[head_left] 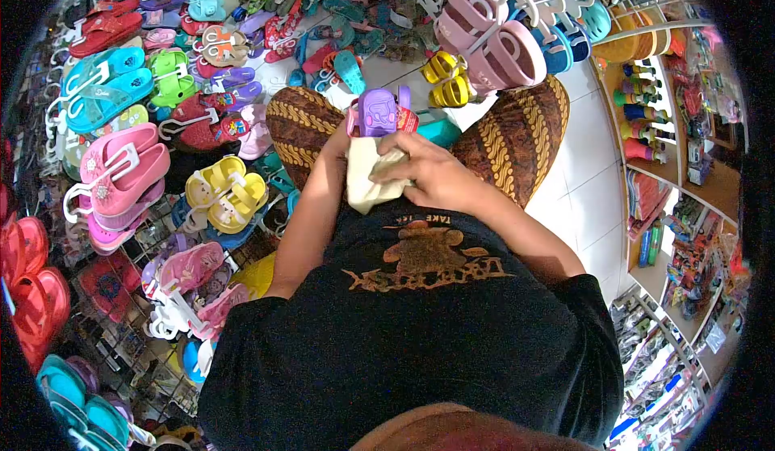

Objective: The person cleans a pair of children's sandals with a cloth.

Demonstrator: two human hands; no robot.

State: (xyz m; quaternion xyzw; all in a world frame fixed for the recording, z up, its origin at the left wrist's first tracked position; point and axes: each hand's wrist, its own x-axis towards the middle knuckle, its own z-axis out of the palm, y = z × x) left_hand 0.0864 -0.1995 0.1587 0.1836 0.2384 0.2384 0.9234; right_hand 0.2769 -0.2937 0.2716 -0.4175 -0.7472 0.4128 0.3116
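Note:
A purple child's sandal [378, 112] with pink details and a red tag [407, 120] is held up in front of my lap. My left hand [333, 146] grips it from the left side, its fingers mostly hidden behind the sandal and a cream cloth [363, 178]. The cloth hangs just below the sandal, towards my body. Bent fingers of my right hand [434, 172] are closed on the cloth's right side. Something teal [440, 133] lies behind my right wrist, only partly visible.
Yellow sandals [449, 80] and large pink sandals [494, 41] on a white hanger are beyond my knees. Racks of sandals, including pink shoes [125, 169] and yellow clogs [226, 194], crowd the left. Shelves [682, 152] line the right beside white floor tiles [585, 185].

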